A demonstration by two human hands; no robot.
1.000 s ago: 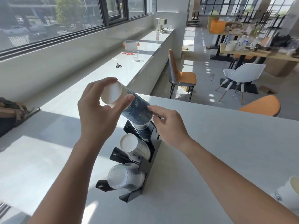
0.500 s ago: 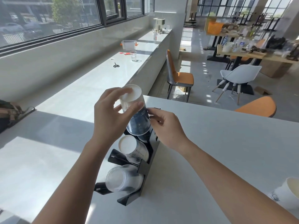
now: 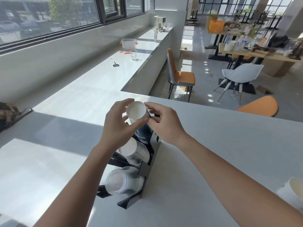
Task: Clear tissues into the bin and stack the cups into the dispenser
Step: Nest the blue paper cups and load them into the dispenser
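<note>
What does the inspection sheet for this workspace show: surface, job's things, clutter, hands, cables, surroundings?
Surface: white counter, part sunlit, part shaded.
Job's things: black dispenser holds three cup stacks; dark paper cup, white base toward camera, at its top slot; another cup at right edge; no tissues or bin seen.
Clutter: scissors, clear glass, plastic box on the window counter.
Hands: left hand and right hand both grip the dark cup.
Cables: nothing seen.
Surroundings: windows, orange chair, white chair, cluttered tables.
</note>
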